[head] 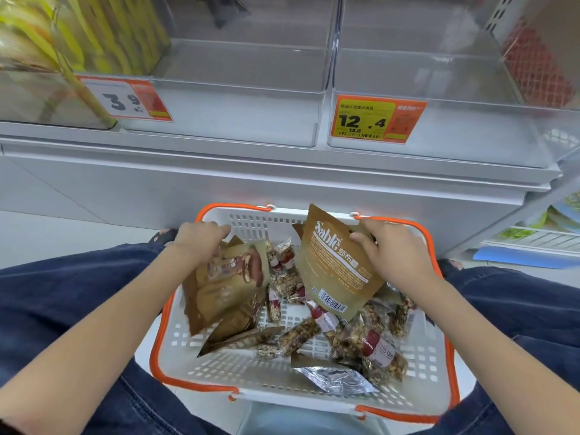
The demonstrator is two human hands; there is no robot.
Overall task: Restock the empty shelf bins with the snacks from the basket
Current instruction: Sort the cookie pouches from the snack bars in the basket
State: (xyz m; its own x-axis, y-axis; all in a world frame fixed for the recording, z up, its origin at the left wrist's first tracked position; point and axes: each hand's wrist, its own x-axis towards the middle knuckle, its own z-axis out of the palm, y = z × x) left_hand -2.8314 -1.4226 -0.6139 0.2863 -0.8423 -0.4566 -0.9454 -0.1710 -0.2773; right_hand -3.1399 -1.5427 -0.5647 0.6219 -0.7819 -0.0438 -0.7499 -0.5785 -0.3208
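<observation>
— Gripping pouches with both hands?
— Yes. Left hand [201, 235] clutches tan pouches [219, 287]; right hand [392, 246] pinches a Sable pouch [335, 265], all above the white basket [238, 368]. Clear bins [238, 89] sit beyond.

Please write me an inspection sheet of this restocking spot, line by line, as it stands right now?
Surface: white shelf ledge above a pale floor.
Job's things: white plastic basket with orange handles holding brown Sable pouches, clear-wrapped granola bars and a silver foil packet; two clear empty shelf bins with price tags.
Clutter: nothing seen.
Fingers: left hand grips a stack of brown pouches; right hand pinches one brown Sable pouch by its top, lifted above the basket.
Cables: nothing seen.
Surroundings: yellow packs in the clear bin at left; red mesh item at right.
</observation>
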